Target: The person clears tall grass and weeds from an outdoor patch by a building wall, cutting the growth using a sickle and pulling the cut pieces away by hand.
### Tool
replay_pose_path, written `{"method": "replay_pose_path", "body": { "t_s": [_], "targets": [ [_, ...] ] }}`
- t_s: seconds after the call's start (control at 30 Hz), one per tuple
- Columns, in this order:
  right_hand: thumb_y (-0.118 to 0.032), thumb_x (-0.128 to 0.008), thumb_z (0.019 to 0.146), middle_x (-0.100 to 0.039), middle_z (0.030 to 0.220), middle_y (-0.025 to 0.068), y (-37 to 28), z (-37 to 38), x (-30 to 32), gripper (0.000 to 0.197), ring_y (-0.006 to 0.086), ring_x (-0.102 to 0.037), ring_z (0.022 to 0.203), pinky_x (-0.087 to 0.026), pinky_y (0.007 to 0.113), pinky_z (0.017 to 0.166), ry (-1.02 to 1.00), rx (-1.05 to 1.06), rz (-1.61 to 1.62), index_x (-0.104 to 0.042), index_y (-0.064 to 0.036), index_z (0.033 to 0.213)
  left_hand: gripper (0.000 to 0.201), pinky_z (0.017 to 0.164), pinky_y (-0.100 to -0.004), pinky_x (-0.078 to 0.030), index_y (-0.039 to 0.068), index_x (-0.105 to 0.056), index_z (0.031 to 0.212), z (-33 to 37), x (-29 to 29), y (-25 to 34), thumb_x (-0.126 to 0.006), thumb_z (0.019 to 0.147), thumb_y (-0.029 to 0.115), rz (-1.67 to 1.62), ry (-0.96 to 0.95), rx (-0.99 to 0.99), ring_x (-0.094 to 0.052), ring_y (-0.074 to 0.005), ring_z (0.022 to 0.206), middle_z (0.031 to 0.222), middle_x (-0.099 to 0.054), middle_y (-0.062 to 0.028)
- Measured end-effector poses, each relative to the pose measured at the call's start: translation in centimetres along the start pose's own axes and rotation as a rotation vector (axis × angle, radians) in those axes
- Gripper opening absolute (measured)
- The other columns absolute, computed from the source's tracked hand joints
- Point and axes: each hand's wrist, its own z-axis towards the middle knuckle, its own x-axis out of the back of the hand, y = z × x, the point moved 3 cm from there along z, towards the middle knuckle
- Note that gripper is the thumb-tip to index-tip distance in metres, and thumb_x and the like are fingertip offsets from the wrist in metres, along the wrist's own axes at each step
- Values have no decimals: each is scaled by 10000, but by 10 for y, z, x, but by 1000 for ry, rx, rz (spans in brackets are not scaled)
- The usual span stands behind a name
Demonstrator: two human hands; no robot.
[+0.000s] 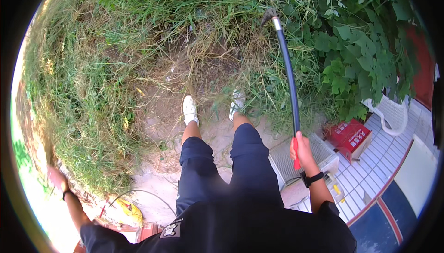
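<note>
Over weeds, right hand closed round long tool, left hand blurred, grip unclear

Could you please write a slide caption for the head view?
Right hand gripping a long-handled tool by tangled grass, left hand blurred out to the side.

The left hand is blurred at left; grass partly veils the right shoe, the right hand covers part of a grilled unit, the far tool head indistinct.
</note>
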Motion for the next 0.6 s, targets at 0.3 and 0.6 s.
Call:
{"method": "replay_pose_path", "body": {
  "t_s": [0.3,0.6],
  "targets": [
    [-443,-439,1035,-465,489,21,93,-58,-44,497,108,-421,355,-342,256,363,226,111,-6,-492,-71,709,525,914,-489,-495,-15,-509,1292,-43,-49,281,-655,857,240,-132,-450,-485,-588,-418,1100,1256,-588,-238],
    [-392,-431,1045,-456,487,8,252,-146,-2,479,97,-397,368,-325,252,377,507,-51,175,-483,-93,675,502,989,-443,-455,-31,-540,1281,-155,98,660,-605,938,330,-974,-631,-874,-571,-413,1165,1275,-593,-249]
  ]
}}
